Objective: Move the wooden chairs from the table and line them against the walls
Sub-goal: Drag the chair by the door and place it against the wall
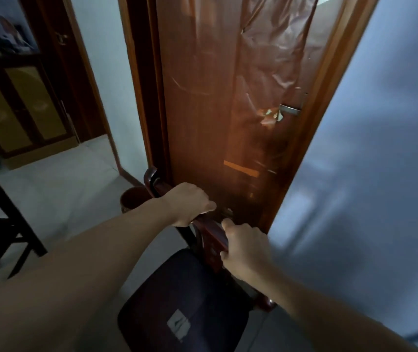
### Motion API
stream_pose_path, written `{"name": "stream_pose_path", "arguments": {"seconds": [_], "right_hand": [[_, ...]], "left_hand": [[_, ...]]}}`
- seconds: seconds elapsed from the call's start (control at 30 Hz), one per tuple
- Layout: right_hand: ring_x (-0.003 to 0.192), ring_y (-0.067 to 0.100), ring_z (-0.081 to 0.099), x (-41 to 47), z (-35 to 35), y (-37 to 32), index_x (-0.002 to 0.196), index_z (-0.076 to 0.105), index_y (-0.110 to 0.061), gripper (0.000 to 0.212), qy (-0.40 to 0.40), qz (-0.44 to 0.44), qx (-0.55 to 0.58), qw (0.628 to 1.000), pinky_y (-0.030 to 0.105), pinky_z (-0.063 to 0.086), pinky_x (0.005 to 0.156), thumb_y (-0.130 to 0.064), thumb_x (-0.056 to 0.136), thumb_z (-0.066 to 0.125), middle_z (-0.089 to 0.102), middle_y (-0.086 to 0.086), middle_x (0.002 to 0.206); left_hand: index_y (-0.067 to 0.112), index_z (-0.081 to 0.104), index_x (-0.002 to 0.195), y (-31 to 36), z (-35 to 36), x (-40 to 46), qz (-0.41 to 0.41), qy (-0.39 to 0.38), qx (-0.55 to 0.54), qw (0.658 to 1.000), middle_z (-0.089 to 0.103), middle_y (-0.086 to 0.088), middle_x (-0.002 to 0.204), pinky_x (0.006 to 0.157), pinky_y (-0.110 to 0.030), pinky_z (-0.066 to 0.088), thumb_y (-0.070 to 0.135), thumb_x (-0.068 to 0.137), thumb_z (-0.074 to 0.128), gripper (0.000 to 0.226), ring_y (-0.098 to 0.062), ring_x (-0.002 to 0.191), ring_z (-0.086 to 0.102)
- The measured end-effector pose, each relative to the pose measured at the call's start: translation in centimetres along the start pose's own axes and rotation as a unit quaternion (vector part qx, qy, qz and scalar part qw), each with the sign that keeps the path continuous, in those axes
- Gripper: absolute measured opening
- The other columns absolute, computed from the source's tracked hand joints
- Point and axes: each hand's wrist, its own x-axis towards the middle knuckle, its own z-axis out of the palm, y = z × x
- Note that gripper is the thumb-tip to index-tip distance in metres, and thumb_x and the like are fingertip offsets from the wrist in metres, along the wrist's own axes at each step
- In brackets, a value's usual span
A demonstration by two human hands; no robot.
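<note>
Item: dark wooden cabinet with amber panelled doors (pixel 12 107), far left, against the pale wall. Its upper shelf holds a blurred clutter of small objects; what they are cannot be told.

Item: dark wooden table leg and frame (pixel 7 212), left edge, standing on the pale tiled floor (pixel 70 189).

Item: round reddish-brown bin (pixel 133 200), on the floor just beside the door frame and just behind the chair's left post. Its inside is in shadow; contents cannot be told.

Item: left hand (pixel 190 203), fingers curled over the chair's top rail, gripping it near the left post.

Item: reddish wooden chair with dark padded seat (pixel 182 301), the task's thing. It stands with its back close to the door, the seat toward the person, well apart from the table. A pale torn label sits on the seat cushion.

Item: right hand (pixel 246 246), clenched round the same top rail further right, thumb along the wood.

Item: brown wooden door under loose, wrinkled plastic film (pixel 215 97), with a metal lever handle (pixel 290 109) and a strip of orange tape.

Item: pale bluish wall (pixel 367 174), right of the door frame.

Risks, as judged:
- The chair appears placed before a door, not a wall; the door could be blocked.
- A push further back may scrape the rail on the door or snag and tear the film.
- A swing leftward may knock the bin over.
- Knuckles may be pinched between rail and door.
</note>
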Motion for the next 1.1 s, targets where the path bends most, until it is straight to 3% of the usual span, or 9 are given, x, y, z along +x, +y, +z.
{"name": "stream_pose_path", "arguments": {"seconds": [0.17,0.27,0.47,0.67,0.87,1.1], "right_hand": [[0.093,0.026,0.066,-4.2,-2.1,6.3,0.114,0.047,-0.022,0.035,-0.004,0.044,-0.026,0.999,0.032,0.049,0.076,-0.028,0.084,0.064,0.066,0.004,0.102],[0.094,0.028,0.065,-6.7,-3.2,10.4,0.114,0.047,-0.022,0.037,-0.011,0.077,-0.036,0.996,0.03,0.046,0.073,-0.03,0.082,0.064,0.065,0.005,0.101],[0.09,0.03,0.064,-12.2,-4.8,18.9,0.102,0.048,-0.02,0.032,-0.005,0.143,-0.038,0.989,0.033,0.047,0.071,-0.029,0.077,0.066,0.065,0.006,0.098],[0.102,0.032,0.062,-14.8,-5.4,25.0,0.112,0.05,-0.019,0.037,-0.013,0.182,-0.066,0.981,0.032,0.044,0.071,-0.027,0.08,0.065,0.065,0.008,0.107],[0.1,0.03,0.062,-14.3,-4.9,29.9,0.109,0.053,-0.015,0.027,0.017,0.235,-0.045,0.971,0.029,0.037,0.068,-0.023,0.085,0.062,0.066,0.007,0.109],[0.101,0.027,0.062,-10.2,-2.9,34.9,0.112,0.058,-0.013,0.025,0.007,0.305,-0.026,0.952,0.035,0.051,0.079,-0.019,0.088,0.061,0.064,0.007,0.114]], "left_hand": [[0.016,0.056,0.11,5.7,-2.7,4.4,0.042,0.003,0.004,0.999,0.066,-0.005,0.095,0.061,-0.033,0.041,0.015,0.085,0.061,0.026,-0.027,0.089,0.065],[0.019,0.057,0.112,9.3,-4.6,7.2,0.06,0.013,0.002,0.998,0.067,-0.005,0.099,0.07,-0.035,0.048,0.022,0.084,0.065,0.03,-0.029,0.092,0.065],[0.017,0.057,0.109,17.7,-8.2,13.0,0.094,0.024,0.015,0.995,0.068,-0.006,0.098,0.062,-0.031,0.036,0.025,0.08,0.069,0.032,-0.03,0.09,0.066],[0.016,0.056,0.109,23.0,-9.8,17.6,0.117,0.04,-0.01,0.992,0.068,-0.007,0.1,0.065,-0.031,0.033,0.025,0.082,0.067,0.031,-0.032,0.094,0.065],[0.016,0.053,0.112,24.7,-9.7,22.7,0.129,0.024,-0.033,0.991,0.067,-0.006,0.108,0.066,-0.031,0.031,0.026,0.084,0.065,0.032,-0.031,0.1,0.063],[0.016,0.053,0.115,24.3,-8.1,29.1,0.135,0.034,-0.071,0.988,0.062,-0.005,0.118,0.072,-0.032,0.039,0.021,0.084,0.062,0.033,-0.028,0.112,0.058]]}}
